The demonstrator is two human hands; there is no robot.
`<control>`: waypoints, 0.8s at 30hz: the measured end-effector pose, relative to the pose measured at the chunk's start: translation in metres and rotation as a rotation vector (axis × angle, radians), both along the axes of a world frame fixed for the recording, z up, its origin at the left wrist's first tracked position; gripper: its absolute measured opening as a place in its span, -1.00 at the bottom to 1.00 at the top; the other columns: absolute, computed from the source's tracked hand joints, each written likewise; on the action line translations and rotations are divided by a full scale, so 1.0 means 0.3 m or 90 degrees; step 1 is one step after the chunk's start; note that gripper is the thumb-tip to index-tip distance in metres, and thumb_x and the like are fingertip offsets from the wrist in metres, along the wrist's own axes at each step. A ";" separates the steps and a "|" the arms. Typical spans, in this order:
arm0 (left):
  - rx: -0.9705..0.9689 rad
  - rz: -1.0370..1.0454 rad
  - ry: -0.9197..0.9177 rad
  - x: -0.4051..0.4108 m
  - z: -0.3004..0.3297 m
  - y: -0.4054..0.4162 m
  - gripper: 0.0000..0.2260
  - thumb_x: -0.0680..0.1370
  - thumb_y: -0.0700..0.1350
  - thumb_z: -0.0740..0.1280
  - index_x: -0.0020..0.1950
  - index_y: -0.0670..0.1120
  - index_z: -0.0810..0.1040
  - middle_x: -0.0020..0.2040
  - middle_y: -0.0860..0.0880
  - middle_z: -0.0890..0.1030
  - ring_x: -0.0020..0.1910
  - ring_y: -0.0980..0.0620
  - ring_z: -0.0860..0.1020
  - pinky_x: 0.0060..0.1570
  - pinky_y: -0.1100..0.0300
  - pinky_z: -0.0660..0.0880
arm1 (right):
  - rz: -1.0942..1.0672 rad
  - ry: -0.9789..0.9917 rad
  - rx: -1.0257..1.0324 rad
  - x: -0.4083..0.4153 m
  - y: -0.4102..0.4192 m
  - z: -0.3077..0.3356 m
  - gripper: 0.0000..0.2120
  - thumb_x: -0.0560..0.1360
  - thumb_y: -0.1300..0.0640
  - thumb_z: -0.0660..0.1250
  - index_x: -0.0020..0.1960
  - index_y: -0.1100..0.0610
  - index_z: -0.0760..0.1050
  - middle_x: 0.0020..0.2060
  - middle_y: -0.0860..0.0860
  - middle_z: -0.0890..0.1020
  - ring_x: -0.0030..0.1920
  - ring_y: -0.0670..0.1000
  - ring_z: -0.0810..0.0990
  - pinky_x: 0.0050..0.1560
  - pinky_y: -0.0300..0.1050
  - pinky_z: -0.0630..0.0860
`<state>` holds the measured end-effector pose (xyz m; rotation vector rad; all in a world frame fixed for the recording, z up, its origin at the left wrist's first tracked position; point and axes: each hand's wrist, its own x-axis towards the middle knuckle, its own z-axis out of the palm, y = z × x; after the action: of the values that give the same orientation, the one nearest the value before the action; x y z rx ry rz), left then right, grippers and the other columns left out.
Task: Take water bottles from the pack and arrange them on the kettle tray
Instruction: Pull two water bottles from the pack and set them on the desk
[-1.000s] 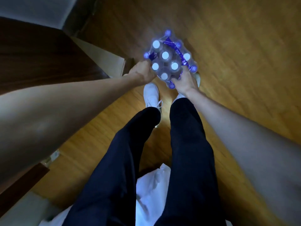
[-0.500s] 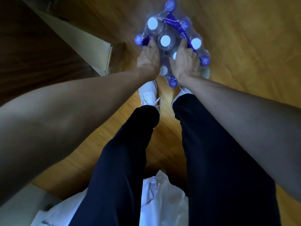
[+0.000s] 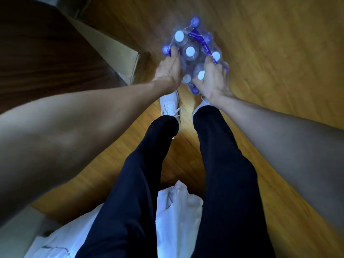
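Note:
A shrink-wrapped pack of water bottles (image 3: 193, 49) with white and purple caps stands on the wooden floor just ahead of my feet. My left hand (image 3: 170, 68) presses on the pack's left side, fingers dug into the plastic wrap. On the pack's near right side, my right hand (image 3: 213, 79) has its fingers curled round one white-capped bottle (image 3: 200, 74). The kettle tray is not in view.
A dark wooden cabinet (image 3: 46, 53) with a pale edge stands at the left, close to the pack. My legs in dark trousers and white shoes (image 3: 170, 105) fill the middle. A white plastic bag (image 3: 176, 211) lies on the floor behind my feet.
Both hands have moved from the pack's near edge up onto its top and sides. The right hand has now closed round one bottle near the front.

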<state>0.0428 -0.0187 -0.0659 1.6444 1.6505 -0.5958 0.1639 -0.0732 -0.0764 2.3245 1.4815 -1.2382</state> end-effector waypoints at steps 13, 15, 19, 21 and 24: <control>0.069 -0.016 -0.051 0.087 1.050 -0.046 -0.63 0.56 -0.05 0.32 0.27 -0.15 0.30 -0.08 -0.18 0.59 -0.13 -0.26 0.59 -0.23 0.00 0.42 | 0.005 0.025 0.095 0.097 0.006 1.061 -0.66 0.49 -0.04 0.35 0.10 0.18 0.41 -0.08 0.21 0.66 -0.05 0.30 0.64 -0.25 -0.04 0.37; 0.086 0.003 -0.065 0.093 1.218 -0.070 -0.64 0.55 -0.02 0.33 0.24 -0.13 0.32 -0.12 -0.15 0.58 -0.16 -0.25 0.57 -0.21 -0.02 0.49 | 0.022 0.045 0.103 0.118 -0.010 1.238 -0.66 0.49 -0.05 0.34 0.06 0.19 0.40 -0.13 0.20 0.65 -0.10 0.30 0.62 -0.27 -0.03 0.36; 0.144 0.032 -0.099 0.101 1.517 -0.129 -0.66 0.49 0.03 0.35 0.14 -0.09 0.33 -0.04 -0.18 0.65 -0.13 -0.28 0.61 -0.17 -0.07 0.56 | 0.046 0.078 0.122 0.171 -0.043 1.559 -0.68 0.48 -0.06 0.34 0.01 0.16 0.37 -0.17 0.17 0.65 -0.15 0.30 0.61 -0.29 -0.03 0.34; 0.179 0.056 -0.115 0.109 1.649 -0.146 -0.65 0.48 0.03 0.35 0.15 -0.07 0.35 0.01 -0.16 0.66 -0.12 -0.23 0.62 -0.19 -0.02 0.55 | 0.076 0.081 0.145 0.195 -0.043 1.698 -0.70 0.47 -0.06 0.35 -0.03 0.13 0.36 -0.19 0.13 0.65 -0.20 0.27 0.61 -0.32 -0.03 0.34; 0.243 0.106 -0.140 0.107 1.827 -0.177 -0.71 0.47 0.02 0.35 0.04 -0.03 0.30 -0.11 -0.08 0.62 -0.25 -0.11 0.56 -0.34 0.15 0.41 | 0.141 0.091 0.202 0.216 -0.036 1.856 -0.74 0.44 -0.06 0.34 -0.09 0.08 0.34 -0.25 0.09 0.65 -0.23 0.27 0.63 -0.33 0.07 0.48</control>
<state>0.0749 -0.0717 0.4820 1.7378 1.7883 -0.0125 0.2287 -0.0838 0.4804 2.2041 2.0539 -1.2061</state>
